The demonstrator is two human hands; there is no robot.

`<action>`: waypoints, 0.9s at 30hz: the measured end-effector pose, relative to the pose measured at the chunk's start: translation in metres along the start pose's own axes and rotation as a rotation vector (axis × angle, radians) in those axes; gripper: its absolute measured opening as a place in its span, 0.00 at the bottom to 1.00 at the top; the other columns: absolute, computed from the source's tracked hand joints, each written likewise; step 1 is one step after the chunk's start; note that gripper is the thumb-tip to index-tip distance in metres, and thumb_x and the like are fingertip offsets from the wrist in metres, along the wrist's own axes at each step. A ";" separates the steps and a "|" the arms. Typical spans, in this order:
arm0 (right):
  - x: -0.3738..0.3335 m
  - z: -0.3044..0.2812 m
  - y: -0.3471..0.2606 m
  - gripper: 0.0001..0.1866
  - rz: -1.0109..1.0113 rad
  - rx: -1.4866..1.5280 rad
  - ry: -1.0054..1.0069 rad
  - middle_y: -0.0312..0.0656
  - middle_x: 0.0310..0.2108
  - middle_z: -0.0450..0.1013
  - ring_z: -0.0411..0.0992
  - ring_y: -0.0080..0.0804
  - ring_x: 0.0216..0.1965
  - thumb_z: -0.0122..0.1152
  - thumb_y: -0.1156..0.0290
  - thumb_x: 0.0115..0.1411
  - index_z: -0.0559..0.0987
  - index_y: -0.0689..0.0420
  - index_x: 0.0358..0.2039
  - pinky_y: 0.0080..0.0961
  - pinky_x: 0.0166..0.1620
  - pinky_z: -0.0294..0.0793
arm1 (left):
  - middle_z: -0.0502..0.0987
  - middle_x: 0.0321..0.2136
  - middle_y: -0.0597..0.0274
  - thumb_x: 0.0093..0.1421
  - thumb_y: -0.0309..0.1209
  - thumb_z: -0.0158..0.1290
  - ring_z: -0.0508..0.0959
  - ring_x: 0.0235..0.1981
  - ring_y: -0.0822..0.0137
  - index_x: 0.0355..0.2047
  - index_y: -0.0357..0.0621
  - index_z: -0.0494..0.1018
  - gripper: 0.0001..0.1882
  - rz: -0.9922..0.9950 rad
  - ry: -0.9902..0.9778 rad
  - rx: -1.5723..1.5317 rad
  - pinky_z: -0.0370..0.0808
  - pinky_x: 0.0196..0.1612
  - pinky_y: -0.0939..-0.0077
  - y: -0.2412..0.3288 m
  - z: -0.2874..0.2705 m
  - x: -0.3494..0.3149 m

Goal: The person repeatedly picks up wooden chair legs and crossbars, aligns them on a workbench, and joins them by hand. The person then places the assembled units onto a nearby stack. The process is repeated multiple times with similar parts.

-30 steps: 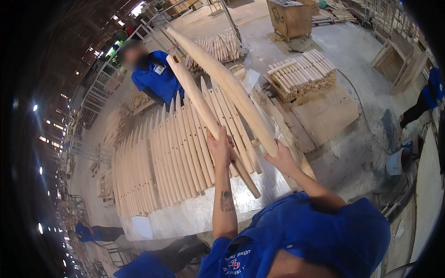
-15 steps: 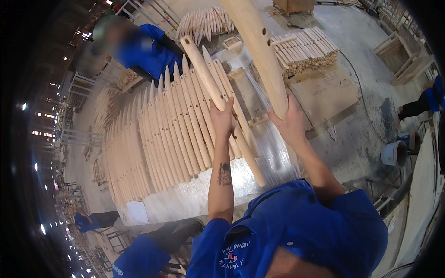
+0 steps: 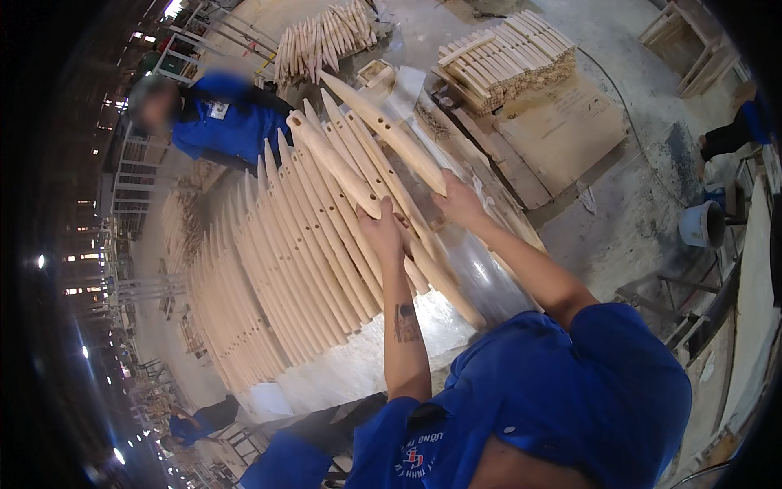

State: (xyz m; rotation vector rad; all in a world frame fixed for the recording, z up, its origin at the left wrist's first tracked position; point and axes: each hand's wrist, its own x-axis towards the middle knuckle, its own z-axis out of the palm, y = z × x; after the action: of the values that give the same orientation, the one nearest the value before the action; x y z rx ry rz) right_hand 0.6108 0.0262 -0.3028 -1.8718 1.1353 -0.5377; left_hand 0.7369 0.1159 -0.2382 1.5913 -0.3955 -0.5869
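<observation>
My left hand [image 3: 383,231] is closed around a pale wooden post [image 3: 330,161] with a blunt, holed far end; it slants over the row on the table, and its lower end is hard to tell from the posts beneath. In my right hand [image 3: 461,204] is the near end of a second wooden post [image 3: 393,134], pointed at the far end and drilled with holes. This one lies at a slant above the right side of the row. Many similar pointed posts [image 3: 305,244] lie side by side under and left of my hands on a shiny metal table [image 3: 346,363].
Across the table stands a person in a blue shirt [image 3: 232,122]. Stacked wooden pieces [image 3: 513,57] rest beyond to the right, beside a brown board [image 3: 562,134]. Another pile of sticks [image 3: 322,41] lies at the back. A bucket [image 3: 700,224] stands at the right.
My right hand has brought its post down and leftward, from raised high toward the view to low over the row. My left hand still grips its post. The view has shifted somewhat.
</observation>
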 end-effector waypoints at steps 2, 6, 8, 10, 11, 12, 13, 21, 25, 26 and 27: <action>0.017 0.027 -0.001 0.31 0.048 -0.011 -0.055 0.65 0.49 0.71 0.69 0.61 0.53 0.58 0.63 0.60 0.60 0.63 0.59 0.48 0.53 0.68 | 0.74 0.24 0.60 0.63 0.29 0.56 0.74 0.18 0.71 0.50 0.38 0.63 0.19 0.003 0.030 0.021 0.73 0.18 0.76 0.000 -0.013 -0.004; 0.047 0.077 0.000 0.27 0.053 -0.070 -0.050 0.68 0.48 0.70 0.69 0.63 0.52 0.57 0.65 0.61 0.62 0.68 0.54 0.50 0.57 0.64 | 0.74 0.24 0.60 0.64 0.29 0.55 0.74 0.17 0.72 0.51 0.38 0.63 0.19 0.003 0.047 0.029 0.72 0.19 0.77 0.005 -0.032 -0.021; 0.061 0.095 0.005 0.25 0.049 -0.090 -0.028 0.69 0.48 0.70 0.69 0.64 0.51 0.57 0.64 0.61 0.64 0.69 0.51 0.51 0.58 0.62 | 0.73 0.23 0.60 0.64 0.29 0.55 0.73 0.17 0.73 0.49 0.38 0.63 0.17 0.006 0.058 0.038 0.72 0.19 0.77 0.006 -0.032 -0.034; 0.074 0.105 0.007 0.25 0.103 -0.076 -0.080 0.69 0.48 0.70 0.69 0.64 0.51 0.57 0.63 0.61 0.66 0.70 0.49 0.52 0.60 0.60 | 0.72 0.22 0.62 0.64 0.30 0.55 0.73 0.18 0.73 0.49 0.38 0.62 0.17 -0.008 0.062 0.038 0.73 0.19 0.78 0.006 -0.034 -0.043; 0.077 0.107 0.010 0.25 0.118 -0.069 -0.083 0.69 0.47 0.71 0.69 0.64 0.50 0.58 0.62 0.61 0.66 0.70 0.48 0.51 0.59 0.60 | 0.72 0.22 0.62 0.64 0.30 0.55 0.73 0.18 0.73 0.49 0.38 0.62 0.17 -0.016 0.058 0.042 0.73 0.19 0.78 0.006 -0.032 -0.044; 0.080 0.111 0.009 0.25 0.113 -0.066 -0.100 0.68 0.46 0.72 0.69 0.65 0.50 0.58 0.61 0.61 0.67 0.70 0.48 0.51 0.59 0.61 | 0.72 0.22 0.62 0.64 0.30 0.55 0.74 0.18 0.73 0.49 0.38 0.62 0.17 -0.020 0.076 0.038 0.73 0.19 0.78 0.004 -0.034 -0.048; 0.081 0.113 0.008 0.25 0.111 -0.064 -0.112 0.68 0.45 0.72 0.70 0.65 0.49 0.58 0.60 0.61 0.67 0.69 0.48 0.50 0.59 0.61 | 0.72 0.23 0.61 0.65 0.31 0.55 0.73 0.18 0.73 0.49 0.38 0.63 0.17 -0.006 0.073 0.015 0.72 0.18 0.78 0.003 -0.034 -0.050; 0.050 0.082 -0.011 0.29 -0.212 0.074 -0.127 0.61 0.43 0.75 0.73 0.56 0.48 0.54 0.55 0.66 0.66 0.61 0.61 0.44 0.56 0.66 | 0.73 0.30 0.62 0.70 0.41 0.48 0.75 0.28 0.73 0.50 0.38 0.66 0.19 -0.014 0.073 -0.011 0.74 0.27 0.77 -0.021 -0.024 -0.034; -0.001 0.046 -0.006 0.35 -0.051 0.580 -0.327 0.53 0.40 0.77 0.76 0.40 0.39 0.55 0.51 0.66 0.61 0.60 0.65 0.38 0.46 0.73 | 0.73 0.36 0.60 0.72 0.43 0.42 0.73 0.38 0.70 0.49 0.35 0.68 0.20 -0.079 -0.057 -0.062 0.72 0.41 0.75 -0.030 0.011 -0.007; -0.012 0.040 -0.004 0.36 0.029 0.616 -0.368 0.51 0.39 0.77 0.76 0.36 0.36 0.56 0.51 0.66 0.60 0.60 0.66 0.36 0.42 0.74 | 0.73 0.37 0.61 0.72 0.42 0.43 0.72 0.39 0.69 0.46 0.35 0.70 0.19 -0.126 -0.094 -0.068 0.71 0.44 0.74 -0.036 0.010 -0.003; -0.017 0.024 -0.011 0.37 0.115 0.500 -0.372 0.49 0.37 0.77 0.75 0.32 0.32 0.56 0.52 0.66 0.58 0.60 0.67 0.34 0.38 0.75 | 0.71 0.43 0.56 0.72 0.42 0.44 0.71 0.44 0.65 0.46 0.32 0.73 0.22 0.022 0.024 0.200 0.69 0.50 0.72 -0.042 0.013 -0.002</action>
State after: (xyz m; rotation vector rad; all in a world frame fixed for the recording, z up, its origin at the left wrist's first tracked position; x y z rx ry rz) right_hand 0.6254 0.0539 -0.3058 -1.3890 0.7680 -0.3474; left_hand 0.7233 0.1111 -0.2804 1.7817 -0.4645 -0.5239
